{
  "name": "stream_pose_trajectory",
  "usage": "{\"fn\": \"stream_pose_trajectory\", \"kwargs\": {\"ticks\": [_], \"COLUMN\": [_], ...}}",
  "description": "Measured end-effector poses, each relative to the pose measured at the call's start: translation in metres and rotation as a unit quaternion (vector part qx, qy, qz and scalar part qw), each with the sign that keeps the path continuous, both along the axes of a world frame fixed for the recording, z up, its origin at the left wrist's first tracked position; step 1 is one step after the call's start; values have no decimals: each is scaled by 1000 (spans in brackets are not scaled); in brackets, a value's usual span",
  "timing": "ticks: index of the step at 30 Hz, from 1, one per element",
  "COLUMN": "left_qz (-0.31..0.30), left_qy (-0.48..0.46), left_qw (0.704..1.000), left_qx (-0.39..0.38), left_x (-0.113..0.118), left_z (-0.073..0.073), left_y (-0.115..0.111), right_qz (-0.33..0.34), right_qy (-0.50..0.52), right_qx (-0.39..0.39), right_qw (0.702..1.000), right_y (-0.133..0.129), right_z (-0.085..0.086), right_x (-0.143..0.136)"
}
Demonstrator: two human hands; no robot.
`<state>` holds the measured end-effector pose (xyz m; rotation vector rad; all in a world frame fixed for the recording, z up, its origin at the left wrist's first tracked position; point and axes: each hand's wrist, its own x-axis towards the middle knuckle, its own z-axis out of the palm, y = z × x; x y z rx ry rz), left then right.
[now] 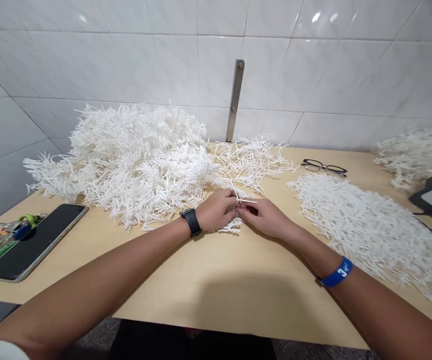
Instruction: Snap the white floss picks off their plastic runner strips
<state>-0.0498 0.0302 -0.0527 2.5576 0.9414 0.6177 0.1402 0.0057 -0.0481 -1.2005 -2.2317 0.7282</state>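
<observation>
While hands [216,210] [264,218] meet, white sprig [248,201] (slim) held

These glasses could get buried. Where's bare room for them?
Bare pale wooden tabletop shows between the left forearm and right forearm, and between the left forearm, black-screened phone and heap of white branching strands. Crowded: back left, under that heap; right, under the white strand layer.

A workroom, apparently: tiled wall [156,65], table [171,280], white piles [137,155].

keys [11,227] lie beside a phone [38,243], glasses [324,166] well apart.
</observation>
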Motion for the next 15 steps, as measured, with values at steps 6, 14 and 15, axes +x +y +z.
{"fn": "stream_pose_trajectory", "kwargs": {"ticks": [6,14,15], "left_qz": [30,80,88], "left_qy": [41,138,148], "left_qw": [998,987,985], "left_qx": [21,-10,-13], "left_x": [0,3,3], "left_z": [-3,-2,-2], "left_y": [-1,-9,-10], "right_qz": [-28,-57,-56], "right_qy": [-72,-209,-221], "right_qx": [14,41,39], "right_qw": [997,975,973], "right_y": [-1,-9,-11], "right_z": [1,8,10], "right_x": [1,1,0]}}
